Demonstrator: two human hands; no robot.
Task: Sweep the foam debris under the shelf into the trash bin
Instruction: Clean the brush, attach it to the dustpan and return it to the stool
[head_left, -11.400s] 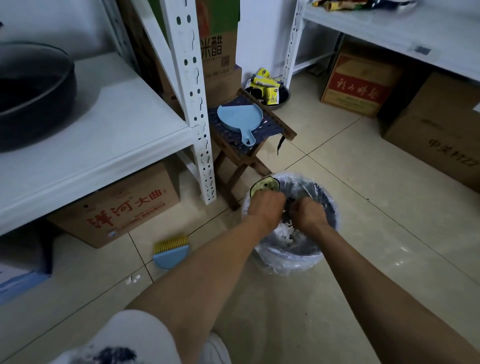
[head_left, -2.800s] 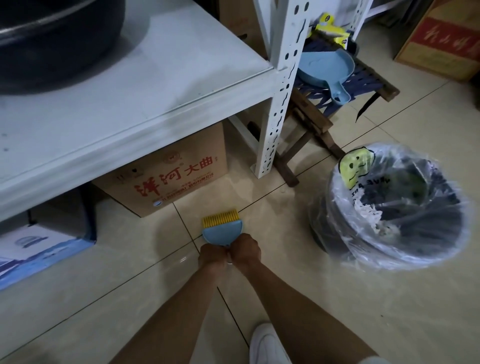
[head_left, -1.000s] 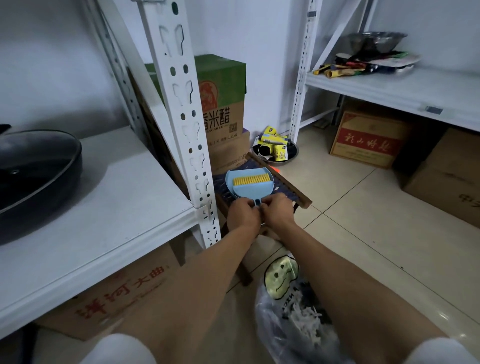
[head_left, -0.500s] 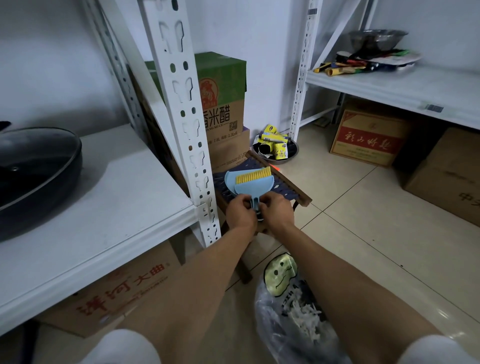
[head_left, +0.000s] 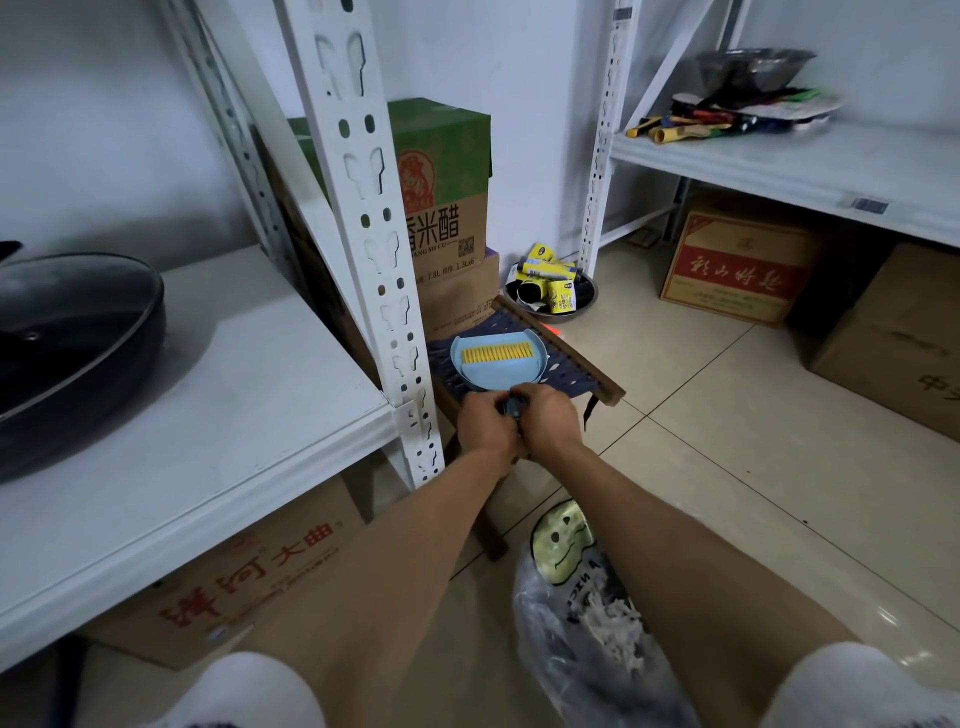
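A light blue dustpan (head_left: 457, 361) lies on a small wooden folding stool (head_left: 597, 376), and the blue hand brush (head_left: 496, 370) with yellow bristles rests inside it. My left hand (head_left: 485, 428) and my right hand (head_left: 550, 423) are closed together around the stacked handles at the stool's near edge. The trash bin (head_left: 582, 649), lined with a clear bag printed with a smiley face, stands below my right forearm and holds white foam shreds (head_left: 615, 621). The white metal shelf (head_left: 208, 441) is on my left.
A shelf post (head_left: 363, 218) rises just left of the stool. Cardboard boxes (head_left: 249, 577) sit under the left shelf, stacked boxes (head_left: 441, 218) behind the stool. A bowl of yellow packets (head_left: 553, 291) sits on the floor. A dark pan (head_left: 67, 343) rests on the shelf. More boxes (head_left: 737, 265) under the right shelf.
The brush was carried from the floor by the shelf up to the stool and set into the dustpan. Over the last second it has dropped flat into the pan, bristles level.
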